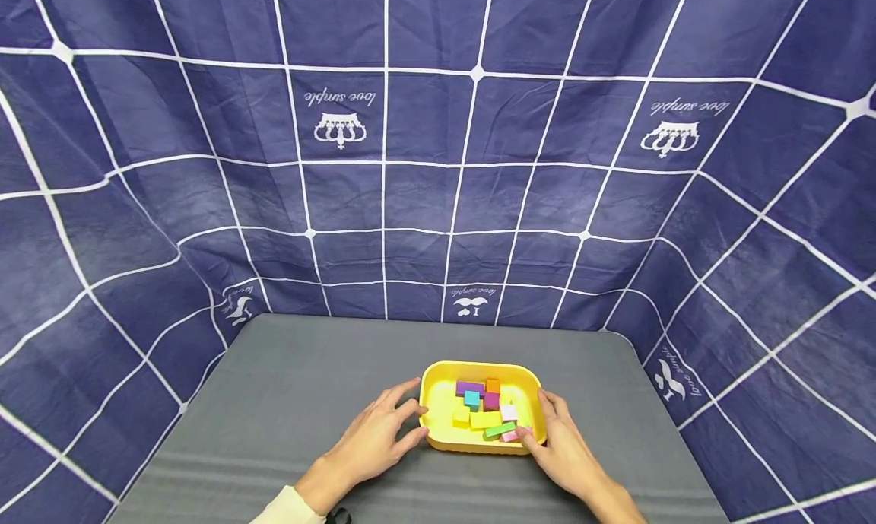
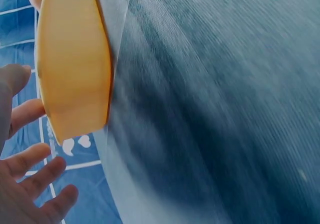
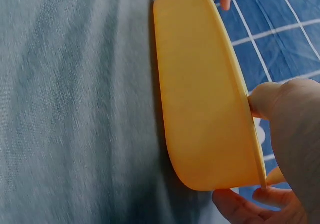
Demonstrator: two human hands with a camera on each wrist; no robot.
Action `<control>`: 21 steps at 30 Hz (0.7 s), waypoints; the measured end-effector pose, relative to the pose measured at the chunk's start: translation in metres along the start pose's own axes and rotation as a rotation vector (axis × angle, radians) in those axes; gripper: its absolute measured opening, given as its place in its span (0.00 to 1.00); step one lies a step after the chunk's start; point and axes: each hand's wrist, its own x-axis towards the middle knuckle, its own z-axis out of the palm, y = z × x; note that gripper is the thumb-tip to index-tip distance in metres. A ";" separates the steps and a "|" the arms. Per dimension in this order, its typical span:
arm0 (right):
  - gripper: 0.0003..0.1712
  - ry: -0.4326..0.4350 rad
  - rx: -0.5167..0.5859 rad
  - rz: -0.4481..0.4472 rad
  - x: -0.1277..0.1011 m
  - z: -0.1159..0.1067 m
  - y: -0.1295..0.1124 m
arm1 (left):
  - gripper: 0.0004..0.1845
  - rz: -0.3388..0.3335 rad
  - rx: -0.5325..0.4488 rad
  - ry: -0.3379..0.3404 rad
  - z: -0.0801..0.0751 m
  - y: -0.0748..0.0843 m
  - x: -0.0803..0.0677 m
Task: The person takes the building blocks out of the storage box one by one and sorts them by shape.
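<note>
A yellow plastic bin (image 1: 438,433) with rounded corners sits on the grey table, holding several small coloured blocks. Inside are purple (image 1: 468,389), teal (image 1: 471,399), orange (image 1: 492,385), yellow (image 1: 485,420), green (image 1: 499,431) and pink pieces. At the bin's right end, my right hand (image 1: 564,448) grips the rim, thumb over the near edge and fingers along the outer wall. My left hand (image 1: 376,436) is at the left end, fingers spread and loosely bent. In the left wrist view one fingertip (image 2: 35,108) is right at the rim while the other fingers stand apart from the wall.
The grey cloth-covered table (image 1: 308,372) extends around the bin on all sides. A dark blue curtain (image 1: 424,197) with white grid lines and printed motifs encloses the table at the back and both sides. A cream sleeve (image 1: 290,506) covers the left forearm.
</note>
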 end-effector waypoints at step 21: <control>0.60 -0.162 0.093 -0.001 -0.005 0.020 -0.039 | 0.05 -0.070 0.133 0.105 -0.029 -0.025 -0.036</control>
